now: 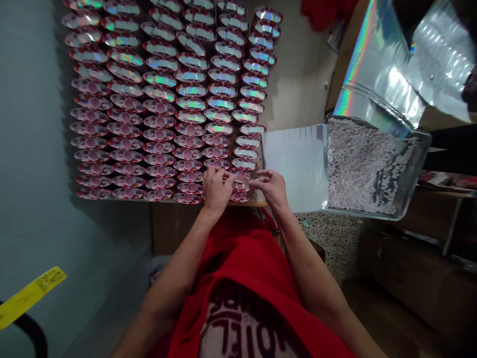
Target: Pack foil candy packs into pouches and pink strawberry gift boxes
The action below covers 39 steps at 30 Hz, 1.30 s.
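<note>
Several rows of small red-rimmed foil pouches [164,107] stand open on a board [253,204], many with a pink piece inside. My left hand [215,188] rests on the front-right pouches, fingers curled around one pouch [240,185]. My right hand [271,186] is just to its right, thumb and fingers pinched over the same pouch. What the pinch holds is too small to make out.
To the right a clear plastic bin [406,199] holds white granules [357,164], with a white sheet [298,164] beside it. Holographic foil sheets [380,64] lean above the bin. A grey wall [33,149] is at left, a yellow tag [30,296] lower left.
</note>
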### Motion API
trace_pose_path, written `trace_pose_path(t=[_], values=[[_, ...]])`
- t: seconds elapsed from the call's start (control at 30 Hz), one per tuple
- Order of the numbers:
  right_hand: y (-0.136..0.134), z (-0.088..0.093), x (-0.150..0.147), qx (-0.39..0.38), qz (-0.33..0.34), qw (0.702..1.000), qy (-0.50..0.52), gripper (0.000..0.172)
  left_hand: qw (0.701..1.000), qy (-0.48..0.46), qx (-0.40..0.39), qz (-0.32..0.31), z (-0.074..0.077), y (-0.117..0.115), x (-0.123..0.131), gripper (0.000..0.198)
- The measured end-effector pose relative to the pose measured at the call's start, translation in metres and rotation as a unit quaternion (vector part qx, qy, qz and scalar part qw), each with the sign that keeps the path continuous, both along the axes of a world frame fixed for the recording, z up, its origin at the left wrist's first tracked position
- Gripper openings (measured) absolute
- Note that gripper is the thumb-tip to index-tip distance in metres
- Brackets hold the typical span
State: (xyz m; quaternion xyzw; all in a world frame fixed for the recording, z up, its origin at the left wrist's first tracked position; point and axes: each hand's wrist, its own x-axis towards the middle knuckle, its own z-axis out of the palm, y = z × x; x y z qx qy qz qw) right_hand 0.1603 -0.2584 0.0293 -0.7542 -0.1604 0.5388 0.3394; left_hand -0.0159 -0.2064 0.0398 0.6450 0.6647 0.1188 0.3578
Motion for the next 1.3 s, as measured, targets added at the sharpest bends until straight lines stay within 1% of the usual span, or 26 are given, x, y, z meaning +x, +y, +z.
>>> trace_pose_path(t=[0.03,0.1,0.17,0.23,0.53,0.63,0.67,0.73,0.8,0.87,0.93,0.97,1.0,1.03,1.07,1.1,1.13,1.2,1.23,1.27,1.3], values=[[0.004,-0.004,-0.003,-0.001,0.003,1.000,-0.014,0.053,0.999,0.030,0.024,-0.013,-0.003,0.006,0.001,0.010],[0.011,-0.010,-0.008,-0.006,0.015,0.998,-0.067,0.046,0.996,0.067,0.044,-0.031,-0.010,0.013,0.003,0.008],[0.015,-0.014,-0.010,-0.019,0.035,0.989,-0.142,0.041,0.995,0.083,0.042,-0.043,-0.015,0.015,0.005,0.008],[0.017,-0.017,-0.011,-0.031,0.055,0.979,-0.196,0.039,0.994,0.090,0.039,-0.050,-0.017,0.014,0.006,0.008],[0.018,-0.021,-0.012,-0.056,0.095,0.968,-0.225,0.040,0.992,0.107,0.045,-0.054,-0.019,0.010,0.007,0.007],[0.019,-0.019,-0.012,-0.073,0.115,0.954,-0.269,0.044,0.991,0.108,0.049,-0.060,-0.019,0.010,0.009,0.006],[0.019,-0.018,-0.011,-0.080,0.124,0.946,-0.290,0.047,0.991,0.110,0.052,-0.058,-0.019,0.011,0.009,0.007],[0.020,-0.016,-0.010,-0.092,0.140,0.934,-0.315,0.051,0.989,0.131,0.052,-0.038,-0.015,0.014,0.008,0.018],[0.019,-0.016,-0.007,-0.093,0.151,0.937,-0.300,0.049,0.984,0.170,0.044,-0.021,-0.009,0.021,0.005,0.030],[0.018,-0.017,-0.003,-0.061,0.153,0.952,-0.259,0.044,0.976,0.209,0.032,-0.048,-0.001,0.032,0.003,0.027],[0.014,-0.018,0.008,-0.015,0.141,0.968,-0.208,0.040,0.971,0.211,0.034,-0.109,0.009,0.048,0.008,0.021],[0.011,-0.018,0.017,0.007,0.129,0.976,-0.178,0.039,0.971,0.191,0.040,-0.141,0.014,0.056,0.017,0.019],[0.007,-0.017,0.029,0.026,0.113,0.982,-0.152,0.037,0.972,0.158,0.046,-0.168,0.018,0.065,0.031,0.017],[0.003,-0.016,0.044,0.041,0.093,0.986,-0.134,0.035,0.973,0.116,0.052,-0.191,0.020,0.074,0.051,0.015],[-0.001,-0.015,0.062,0.052,0.070,0.987,-0.134,0.032,0.973,0.072,0.056,-0.211,0.018,0.083,0.075,0.012],[-0.004,-0.014,0.083,0.057,0.047,0.985,-0.158,0.028,0.972,0.032,0.058,-0.227,0.014,0.092,0.105,0.008],[-0.005,-0.014,0.104,0.053,0.027,0.977,-0.204,0.023,0.969,0.002,0.061,-0.239,0.007,0.100,0.137,0.005],[-0.002,-0.016,0.147,0.029,0.012,0.944,-0.329,0.019,0.965,-0.036,0.062,-0.253,-0.013,0.113,0.202,0.009],[0.002,-0.018,0.167,0.019,0.026,0.922,-0.385,0.021,0.966,-0.038,0.056,-0.250,-0.025,0.118,0.231,0.012],[0.008,-0.021,0.184,0.018,0.055,0.901,-0.429,0.025,0.969,-0.030,0.043,-0.242,-0.036,0.122,0.256,0.015],[0.014,-0.024,0.198,0.024,0.090,0.883,-0.460,0.028,0.971,-0.017,0.028,-0.236,-0.047,0.125,0.276,0.017]])
